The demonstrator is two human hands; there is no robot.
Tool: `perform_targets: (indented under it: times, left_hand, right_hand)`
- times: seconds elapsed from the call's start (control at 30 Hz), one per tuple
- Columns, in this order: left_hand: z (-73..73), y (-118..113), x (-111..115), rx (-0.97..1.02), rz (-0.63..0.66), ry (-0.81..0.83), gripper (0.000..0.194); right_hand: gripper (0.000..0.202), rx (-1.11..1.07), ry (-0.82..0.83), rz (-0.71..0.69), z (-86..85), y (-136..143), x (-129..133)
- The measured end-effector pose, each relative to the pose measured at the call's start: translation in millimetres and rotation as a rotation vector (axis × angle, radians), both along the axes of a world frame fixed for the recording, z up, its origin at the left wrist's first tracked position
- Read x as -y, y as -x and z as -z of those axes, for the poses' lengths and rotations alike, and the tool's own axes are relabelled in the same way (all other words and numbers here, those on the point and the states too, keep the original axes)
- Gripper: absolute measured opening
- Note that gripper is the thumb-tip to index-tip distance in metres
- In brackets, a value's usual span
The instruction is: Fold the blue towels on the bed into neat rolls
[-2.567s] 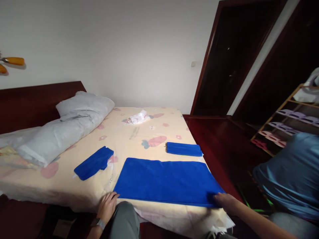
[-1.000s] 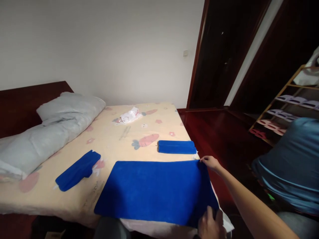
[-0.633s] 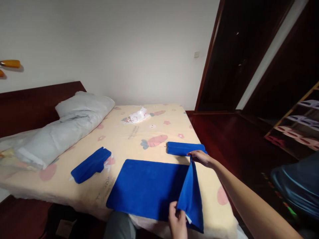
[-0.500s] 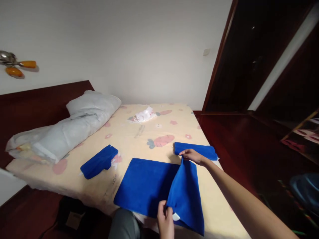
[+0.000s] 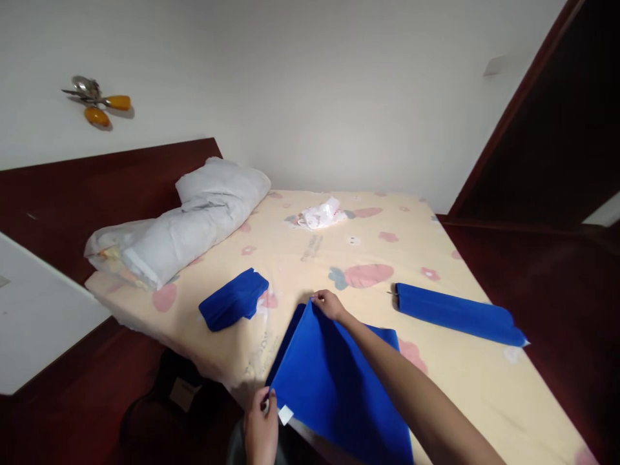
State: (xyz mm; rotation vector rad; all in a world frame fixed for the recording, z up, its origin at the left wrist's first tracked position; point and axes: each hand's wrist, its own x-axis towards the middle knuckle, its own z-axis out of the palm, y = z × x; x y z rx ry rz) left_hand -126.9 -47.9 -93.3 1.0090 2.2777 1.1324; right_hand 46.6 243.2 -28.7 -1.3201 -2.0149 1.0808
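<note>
A blue cloth (image 5: 334, 381) lies doubled over near the bed's front edge, its upper layer lifted along the left side. My left hand (image 5: 261, 420) pinches the near corner of that edge, close to a white tag (image 5: 285, 414). At the far corner my right hand (image 5: 328, 303) pinches the same edge between thumb and fingers. To the left lies a small folded blue cloth (image 5: 233, 299). A longer folded blue cloth (image 5: 458, 314) rests on the right, apart from my right arm.
The bed (image 5: 310, 258) has a patterned cream sheet. A grey-white bundled quilt (image 5: 194, 226) lies along the headboard (image 5: 121, 181). A crumpled white plastic bag (image 5: 320, 214) sits toward the wall. On the floor at lower left is a dark bag (image 5: 165, 394).
Both hands have carried the gripped edge leftward, folding the right part of the blue cloth over the left. The view has turned to the left.
</note>
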Motion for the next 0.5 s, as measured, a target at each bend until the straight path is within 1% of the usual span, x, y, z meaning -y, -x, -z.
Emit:
perform_targets:
  times: [0.07, 0.13, 0.23, 0.3, 0.4, 0.43, 0.5]
  left_hand:
    - [7.6, 8, -3, -0.086, 0.012, -0.006, 0.043]
    - [15.0, 10, -5, -0.144, 0.018, -0.007, 0.037]
    - [24.0, 10, -6, -0.209, 0.029, 0.006, 0.03]
    - [26.9, 14, -6, -0.189, 0.043, 0.016, 0.031]
    - [25.0, 22, -7, -0.053, 0.07, 0.038, 0.036]
    - [22.7, 24, -8, -0.004, 0.069, 0.032, 0.037]
    - [16.3, 24, -10, 0.066, 0.026, 0.0, 0.042]
  right_hand:
    - [0.022, 0.041, 0.01, -0.024, 13.3, 21, 0]
    - [0.023, 0.079, 0.021, -0.049, 26.0, 35, -1]
    - [0.024, 0.118, 0.04, -0.072, 41.4, 46, -6]
    - [0.025, 0.117, 0.057, -0.08, 47.8, 49, -10]
    - [0.027, 0.067, 0.092, -0.103, 49.3, 50, -14]
    - [0.028, 0.04, 0.104, -0.109, 47.2, 50, -15]
    - [0.031, -0.022, 0.125, -0.114, 38.8, 46, -16]
